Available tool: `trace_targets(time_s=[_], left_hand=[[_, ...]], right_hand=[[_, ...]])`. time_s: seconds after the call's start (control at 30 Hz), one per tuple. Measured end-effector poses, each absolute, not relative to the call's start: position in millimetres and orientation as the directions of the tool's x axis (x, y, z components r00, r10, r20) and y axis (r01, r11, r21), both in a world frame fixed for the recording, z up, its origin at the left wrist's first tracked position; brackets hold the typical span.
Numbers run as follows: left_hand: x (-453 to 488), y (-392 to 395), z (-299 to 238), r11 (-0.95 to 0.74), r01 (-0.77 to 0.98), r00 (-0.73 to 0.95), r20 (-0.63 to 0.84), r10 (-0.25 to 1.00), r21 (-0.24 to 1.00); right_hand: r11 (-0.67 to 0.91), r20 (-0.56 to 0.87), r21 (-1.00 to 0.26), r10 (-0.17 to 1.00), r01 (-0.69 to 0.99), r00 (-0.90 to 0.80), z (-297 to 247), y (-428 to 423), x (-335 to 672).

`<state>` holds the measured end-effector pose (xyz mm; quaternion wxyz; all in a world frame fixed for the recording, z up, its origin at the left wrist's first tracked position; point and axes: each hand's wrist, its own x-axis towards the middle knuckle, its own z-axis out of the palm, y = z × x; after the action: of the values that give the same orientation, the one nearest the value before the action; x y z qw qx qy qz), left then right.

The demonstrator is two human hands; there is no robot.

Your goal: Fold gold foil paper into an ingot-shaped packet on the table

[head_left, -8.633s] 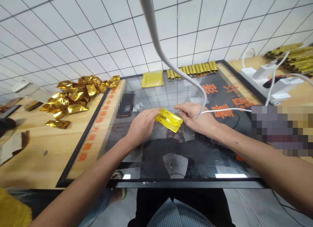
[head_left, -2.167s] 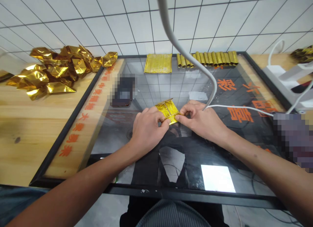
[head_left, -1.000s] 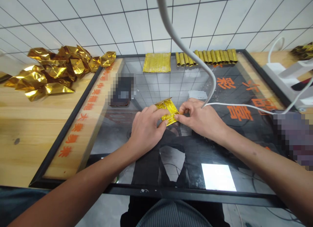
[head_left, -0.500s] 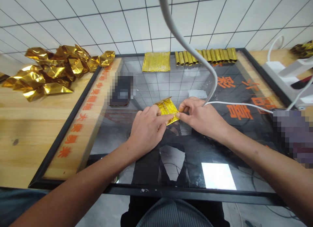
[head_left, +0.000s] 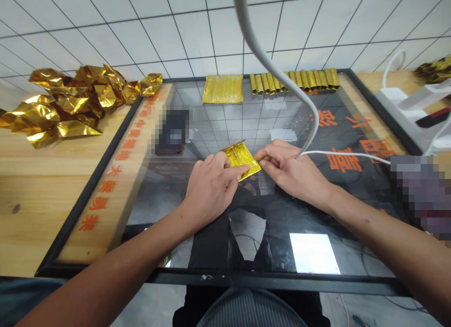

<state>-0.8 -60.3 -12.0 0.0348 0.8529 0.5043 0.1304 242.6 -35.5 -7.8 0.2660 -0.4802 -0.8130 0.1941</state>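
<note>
Gold foil (head_left: 244, 155) — right hand (head_left: 293, 171) has edged (slightly) rightward.

Gold foil sheet (head_left: 246, 154) partly beneath the left hand (head_left: 211, 182), dark phone (head_left: 174, 132) partly behind blurry pixels

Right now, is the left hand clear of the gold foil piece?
No, the left hand has its index finger laid over the gold foil piece.

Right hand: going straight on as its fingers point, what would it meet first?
The right hand would likely meet the gold foil piece first; its edge lies at the fingertips, though depth leaves contact unclear.
</note>
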Motion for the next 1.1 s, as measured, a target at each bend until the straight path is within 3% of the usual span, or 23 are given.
trace_targets(time_s=[0.13,0.27,0.53,0.63,0.87,1.1], left_hand=[[-1,-59,-11,-0.493,0.853,0.464,0.184,0.867,0.172],[-1,-59,-11,-0.494,0.855,0.469,0.169,0.867,0.159],[-2,-59,-10,-0.507,0.850,0.482,0.173,0.859,0.145],[-2,-59,-11,-0.512,0.847,0.485,0.190,0.854,0.139],[-2,-59,-12,-0.519,0.842,0.487,0.205,0.849,0.147],[-4,-59,-15,-0.536,0.831,0.497,0.231,0.836,0.150]], right_hand=[[0.571,0.297,-0.486,0.820,0.661,-0.490,-6,-45,248],[0.615,0.206,-0.228,0.788,0.755,-0.580,-4,-53,249],[0.581,0.095,0.120,0.800,0.805,-0.592,3,-64,237],[0.585,0.110,0.146,0.792,0.798,-0.601,4,-65,236],[0.565,0.132,0.044,0.814,0.824,-0.565,8,-60,248],[0.604,0.028,0.240,0.778,0.760,-0.628,18,-77,239]])
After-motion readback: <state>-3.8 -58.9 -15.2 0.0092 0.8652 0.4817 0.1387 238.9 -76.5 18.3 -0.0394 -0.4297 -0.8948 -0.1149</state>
